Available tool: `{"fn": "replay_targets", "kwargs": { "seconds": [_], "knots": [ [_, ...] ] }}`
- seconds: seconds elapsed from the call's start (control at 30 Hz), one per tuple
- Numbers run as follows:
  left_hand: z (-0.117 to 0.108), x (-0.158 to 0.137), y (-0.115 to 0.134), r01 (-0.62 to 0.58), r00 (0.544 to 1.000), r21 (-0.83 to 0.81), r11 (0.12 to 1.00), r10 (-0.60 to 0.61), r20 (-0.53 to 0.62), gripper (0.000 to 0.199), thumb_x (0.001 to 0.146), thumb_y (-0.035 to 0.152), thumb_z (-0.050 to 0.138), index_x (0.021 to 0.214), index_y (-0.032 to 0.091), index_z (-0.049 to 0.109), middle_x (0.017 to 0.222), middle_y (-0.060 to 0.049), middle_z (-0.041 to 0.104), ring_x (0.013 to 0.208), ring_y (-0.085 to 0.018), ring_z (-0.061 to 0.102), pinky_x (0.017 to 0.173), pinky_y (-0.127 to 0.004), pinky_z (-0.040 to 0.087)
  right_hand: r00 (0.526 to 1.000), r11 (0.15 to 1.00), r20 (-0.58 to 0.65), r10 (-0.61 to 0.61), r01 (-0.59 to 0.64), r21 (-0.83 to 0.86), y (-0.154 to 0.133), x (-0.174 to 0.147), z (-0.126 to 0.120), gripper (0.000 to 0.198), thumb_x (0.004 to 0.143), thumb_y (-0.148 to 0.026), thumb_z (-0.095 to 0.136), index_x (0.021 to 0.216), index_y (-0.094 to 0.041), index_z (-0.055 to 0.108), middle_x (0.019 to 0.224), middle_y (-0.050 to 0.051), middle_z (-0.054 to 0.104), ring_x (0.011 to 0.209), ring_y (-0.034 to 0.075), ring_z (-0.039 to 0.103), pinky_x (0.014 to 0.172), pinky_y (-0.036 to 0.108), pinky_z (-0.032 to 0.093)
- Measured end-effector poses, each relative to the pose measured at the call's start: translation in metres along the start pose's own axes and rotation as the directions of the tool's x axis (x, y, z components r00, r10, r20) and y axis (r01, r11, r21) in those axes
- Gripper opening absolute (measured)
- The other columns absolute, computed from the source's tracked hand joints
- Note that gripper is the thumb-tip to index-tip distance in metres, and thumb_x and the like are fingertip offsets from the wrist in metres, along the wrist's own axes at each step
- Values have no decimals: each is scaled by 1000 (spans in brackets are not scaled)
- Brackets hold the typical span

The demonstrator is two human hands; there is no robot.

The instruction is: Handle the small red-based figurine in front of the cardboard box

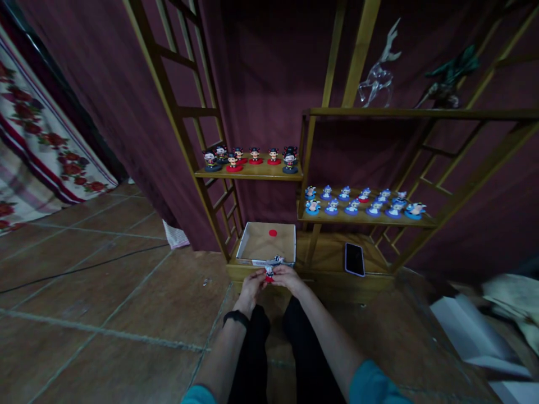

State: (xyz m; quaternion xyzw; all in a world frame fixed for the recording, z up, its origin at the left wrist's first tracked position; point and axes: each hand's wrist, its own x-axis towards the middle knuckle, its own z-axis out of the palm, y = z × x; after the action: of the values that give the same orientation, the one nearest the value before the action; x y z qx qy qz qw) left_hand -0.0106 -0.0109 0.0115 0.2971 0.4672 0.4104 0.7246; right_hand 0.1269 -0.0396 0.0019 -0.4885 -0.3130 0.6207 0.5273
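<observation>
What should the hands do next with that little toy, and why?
Maybe press the small figure gently onto its red base to check it's firm: the left hand and right hand hold it from both sides, and the shelf figures stand on round bases too.

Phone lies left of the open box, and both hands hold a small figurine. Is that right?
Not quite: the head view shows the phone to the right of the open box, not left. The left hand and right hand do hold a small figurine.
</observation>
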Motion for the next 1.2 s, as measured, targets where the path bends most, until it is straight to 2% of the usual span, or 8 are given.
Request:
{"fn": "replay_targets", "kwargs": {
  "seconds": [0.17, 0.37, 0.6, 0.8, 1.03, 1.2],
  "knots": [
    [1, -2, 1, -5, 1000, 3, 1000, 5, 4, 10, 66, 6, 66, 75, 10, 62, 60, -2, 63, 48, -7, 57, 48, -15, 44, 1000, 1000, -23, 3, -3, 3, 0, 1, 2, 31, 51, -22, 75, 74, -18, 56, 77, 1, 65, 75, 18, 65, 77, 39, 50],
    [3, -4, 4, -48, 998, 22, 999, 49, -35, 12, 62, 7, 68, 73, 10, 63, 59, -2, 62, 46, -6, 55, 47, -15, 43, 1000, 1000, 10, -3, 3, 11, 0, 0, 2, 32, 52, -30, 76, 75, -19, 56, 76, 0, 65, 73, 17, 65, 75, 38, 51],
    [2, -5, 2, -3, 998, -22, 1000, 5, 63, 13, 66, 11, 66, 77, 11, 61, 63, -4, 65, 50, -8, 58, 52, -18, 48, 1000, 1000, -1, -7, 7, -20, -6, -7, 3, 32, 56, -38, 72, 77, -19, 57, 78, 1, 65, 72, 15, 64, 72, 33, 50],
    [1, -6, 0, 21, 998, -22, 1000, -20, 64, 15, 67, 10, 65, 80, 11, 59, 67, -5, 65, 56, -9, 61, 58, -21, 51, 999, 998, -24, 22, -23, -53, -9, -10, 2, 31, 58, -37, 72, 78, -20, 58, 75, 1, 66, 66, 15, 64, 70, 33, 50],
    [3, -11, 1, -8, 1000, -20, 1000, 8, 22, 12, 68, 9, 64, 78, 12, 57, 65, -5, 64, 58, -11, 62, 60, -22, 51, 1000, 997, -11, 3, -3, -71, -11, -15, 4, 29, 59, -37, 71, 79, -21, 58, 80, 1, 65, 69, 15, 63, 72, 33, 50],
    [1, -13, 2, 1, 998, -34, 999, 1, 59, 15, 67, 10, 67, 79, 11, 58, 68, -6, 64, 61, -11, 62, 63, -23, 51, 999, 996, 31, -13, 15, -85, -13, -19, 3, 31, 60, -38, 71, 81, -21, 58, 85, 1, 65, 75, 15, 63, 74, 32, 49]
  ]
}}
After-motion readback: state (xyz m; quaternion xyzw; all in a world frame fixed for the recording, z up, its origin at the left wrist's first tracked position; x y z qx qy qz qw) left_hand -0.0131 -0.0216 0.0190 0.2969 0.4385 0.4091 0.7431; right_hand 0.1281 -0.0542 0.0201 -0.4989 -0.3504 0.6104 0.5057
